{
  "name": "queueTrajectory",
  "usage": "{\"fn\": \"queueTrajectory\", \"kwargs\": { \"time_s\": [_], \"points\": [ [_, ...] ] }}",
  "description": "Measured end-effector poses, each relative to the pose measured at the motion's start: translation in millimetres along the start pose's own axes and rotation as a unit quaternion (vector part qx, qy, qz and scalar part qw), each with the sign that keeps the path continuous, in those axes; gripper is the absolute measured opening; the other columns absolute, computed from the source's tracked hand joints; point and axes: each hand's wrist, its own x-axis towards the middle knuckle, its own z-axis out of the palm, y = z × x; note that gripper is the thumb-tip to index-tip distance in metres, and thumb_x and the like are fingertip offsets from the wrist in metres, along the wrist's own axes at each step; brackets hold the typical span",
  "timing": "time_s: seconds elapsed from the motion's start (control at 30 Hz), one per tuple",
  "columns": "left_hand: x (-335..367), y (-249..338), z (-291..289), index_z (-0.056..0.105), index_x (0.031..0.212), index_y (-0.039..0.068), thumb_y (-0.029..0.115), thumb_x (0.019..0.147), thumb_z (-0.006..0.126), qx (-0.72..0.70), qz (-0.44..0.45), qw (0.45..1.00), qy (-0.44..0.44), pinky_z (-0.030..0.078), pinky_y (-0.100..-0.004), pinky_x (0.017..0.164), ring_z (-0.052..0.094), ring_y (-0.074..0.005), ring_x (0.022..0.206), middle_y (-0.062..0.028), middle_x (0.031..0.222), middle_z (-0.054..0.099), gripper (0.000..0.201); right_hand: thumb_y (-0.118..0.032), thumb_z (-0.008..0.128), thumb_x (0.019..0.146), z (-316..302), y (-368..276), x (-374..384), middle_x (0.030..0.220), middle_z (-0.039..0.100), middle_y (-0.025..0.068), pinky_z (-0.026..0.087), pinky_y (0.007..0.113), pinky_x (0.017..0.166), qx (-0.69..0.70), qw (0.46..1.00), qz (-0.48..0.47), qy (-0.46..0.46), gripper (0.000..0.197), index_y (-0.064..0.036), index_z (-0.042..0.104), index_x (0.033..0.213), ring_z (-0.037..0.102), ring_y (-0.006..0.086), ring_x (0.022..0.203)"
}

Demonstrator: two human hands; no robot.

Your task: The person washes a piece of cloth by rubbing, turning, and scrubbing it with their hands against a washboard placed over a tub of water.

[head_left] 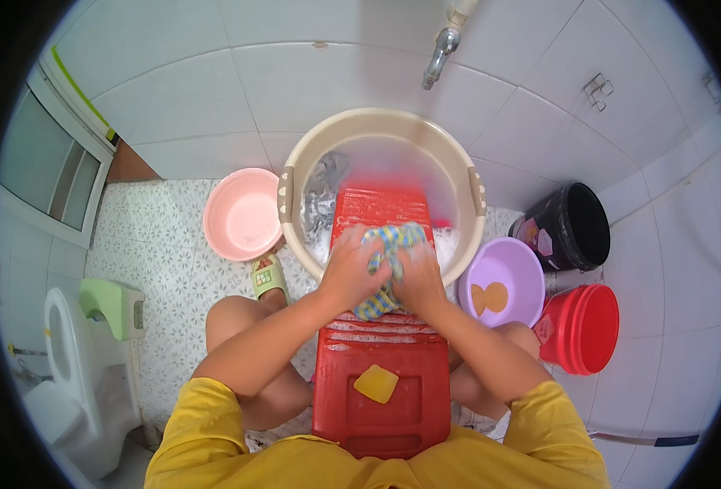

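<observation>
A wet blue, yellow and white checked cloth [375, 306] is bunched up on the ridged part of a red washboard [356, 338]. My left hand [350, 265] grips it from the left, and my right hand [418, 279] has hold of it from the right; both look closed on the fabric, slightly blurred. Suds lie along the ridges. The board's far end slopes into a large beige basin [360, 116] with soapy water and dark and red fabric in it. On the board's near flat part, close to my body, rests a yellow bar of soap [376, 384].
Left of the basin stands a pink basin [242, 216]. To the right are a purple basin [523, 273], a black bucket [568, 228] and a red bucket [588, 330]. A tap [440, 59] juts from the tiled wall. A toilet [83, 367] and green stool [112, 306] stand far left.
</observation>
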Motion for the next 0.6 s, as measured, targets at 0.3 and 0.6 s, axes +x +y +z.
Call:
{"fn": "queueTrajectory", "kwargs": {
  "time_s": [0.3,0.6],
  "points": [
    [31.8,-44.0,14.8,0.051,0.112,0.006,0.020,0.072,0.065,0.111,-0.110,0.988,0.015,0.039,-0.0434,0.092,0.050,-0.0378,0.105,-0.0181,0.110,0.056,0.045,-0.015,0.051,0.079,30.6,35.4,87.8,0.142,0.030,0.0264,0.029,0.048,0.105,-0.098,0.955,0.192,-0.203,0.050,0.0048,0.048,0.125,0.034,0.0454,0.127],
    [13.2,-32.2,-8.9,0.051,0.105,0.007,0.015,0.067,0.064,-0.026,-0.026,0.999,-0.035,0.039,-0.0435,0.091,0.048,-0.0359,0.105,-0.0159,0.105,0.053,0.040,-0.006,0.057,0.072,-10.4,-3.1,-3.5,0.132,0.041,0.0267,0.028,0.051,0.106,0.021,0.983,0.018,-0.181,0.053,0.0011,0.050,0.124,0.032,0.0407,0.130]
  ]
}}
